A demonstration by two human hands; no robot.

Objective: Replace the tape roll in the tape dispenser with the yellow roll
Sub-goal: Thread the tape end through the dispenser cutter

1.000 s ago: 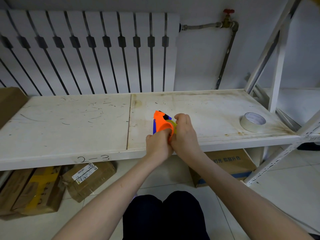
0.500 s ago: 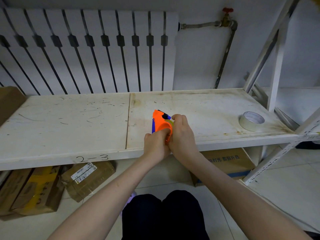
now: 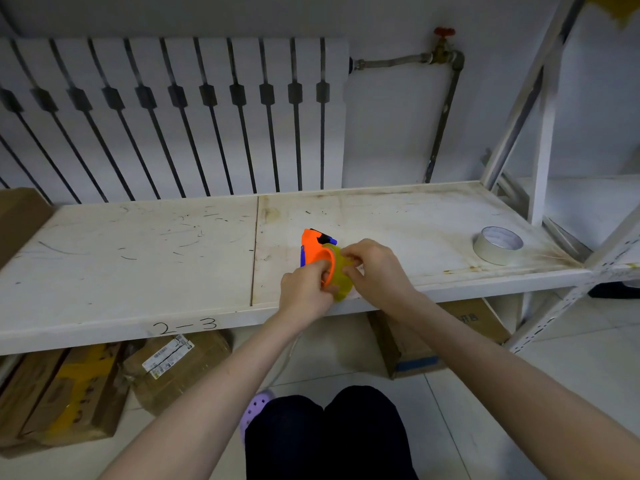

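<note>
An orange and blue tape dispenser (image 3: 313,251) stands near the front edge of the white shelf (image 3: 138,258). My left hand (image 3: 304,292) grips its lower orange part. My right hand (image 3: 375,271) holds the yellow tape roll (image 3: 341,271), which sits against the dispenser's right side, partly clear of it. My fingers hide the lower half of the dispenser and part of the roll. A pale, whitish tape roll (image 3: 498,245) lies flat on the shelf at the far right, apart from both hands.
A white radiator (image 3: 173,116) and a pipe with a red valve (image 3: 444,46) line the wall behind. Slanted white rack posts (image 3: 540,133) rise at the right. Cardboard boxes (image 3: 69,386) sit on the floor under the shelf.
My right hand has shifted to the right, and more of the yellow roll shows beside the dispenser. The camera view has dropped slightly. My left hand keeps its hold.
</note>
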